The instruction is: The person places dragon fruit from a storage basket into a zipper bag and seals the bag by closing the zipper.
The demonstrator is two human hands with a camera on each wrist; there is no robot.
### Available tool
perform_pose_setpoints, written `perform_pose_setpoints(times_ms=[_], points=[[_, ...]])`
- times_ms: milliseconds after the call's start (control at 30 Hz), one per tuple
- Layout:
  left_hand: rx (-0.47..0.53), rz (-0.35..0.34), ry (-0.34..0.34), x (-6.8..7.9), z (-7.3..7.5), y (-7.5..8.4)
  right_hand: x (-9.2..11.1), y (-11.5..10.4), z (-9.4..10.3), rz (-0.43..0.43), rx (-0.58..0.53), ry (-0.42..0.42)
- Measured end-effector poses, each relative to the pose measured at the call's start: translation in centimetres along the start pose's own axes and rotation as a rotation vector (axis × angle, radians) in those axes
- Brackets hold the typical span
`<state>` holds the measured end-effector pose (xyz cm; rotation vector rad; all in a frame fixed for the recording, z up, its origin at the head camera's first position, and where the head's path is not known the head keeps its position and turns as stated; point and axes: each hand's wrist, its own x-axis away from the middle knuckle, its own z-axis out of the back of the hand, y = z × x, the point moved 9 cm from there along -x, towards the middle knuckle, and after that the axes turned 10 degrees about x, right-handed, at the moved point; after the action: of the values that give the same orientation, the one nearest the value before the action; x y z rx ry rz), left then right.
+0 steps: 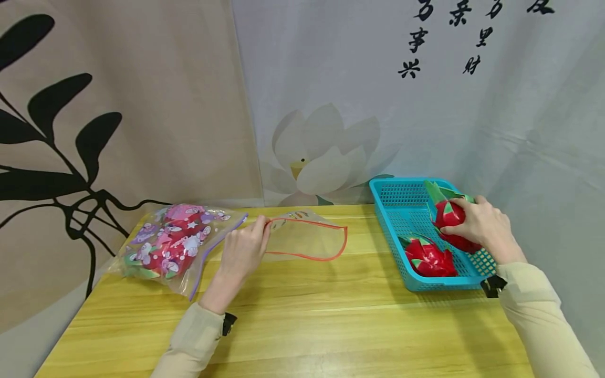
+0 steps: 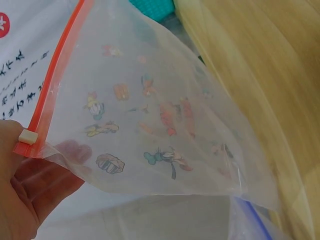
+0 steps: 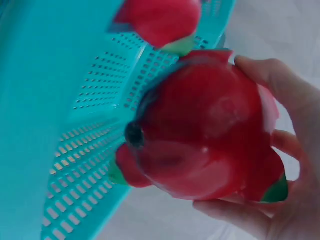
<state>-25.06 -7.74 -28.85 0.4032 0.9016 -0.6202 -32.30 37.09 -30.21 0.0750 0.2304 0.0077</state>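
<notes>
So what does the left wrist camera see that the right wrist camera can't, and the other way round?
Only the left wrist view: the left hand pinching a see-through, cartoon-printed plastic bag with a red-orange zip edge, a bit of another clear bag with a blue-purple edge, and black writing.

Only the right wrist view: the right hand holding a shiny red, green-tipped fruit, and a second red fruit.

Both: the turquoise plastic basket, though just a little at the left view's top, and pale background cloth.

Head view looks down; closer wrist views share the basket [image 1: 439, 285].
</notes>
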Motion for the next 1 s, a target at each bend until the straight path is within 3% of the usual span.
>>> perform_pose_setpoints(times_ms=[233,733,1000], points=[[0.003,0.010,-0.004,0.0,0.0,0.0,0.9,-2.3,2.4,0.038,-0.044,0.182],[-0.002,0.010,-0.004,-0.1,0.0,0.1,3.1,-7.7,6.1,0.288,-0.160,0.555],[-0.013,0.028,-0.005,-0.5,-0.2,0.0,4.8,-11.6,7.5,0.452,-0.167,0.634]])
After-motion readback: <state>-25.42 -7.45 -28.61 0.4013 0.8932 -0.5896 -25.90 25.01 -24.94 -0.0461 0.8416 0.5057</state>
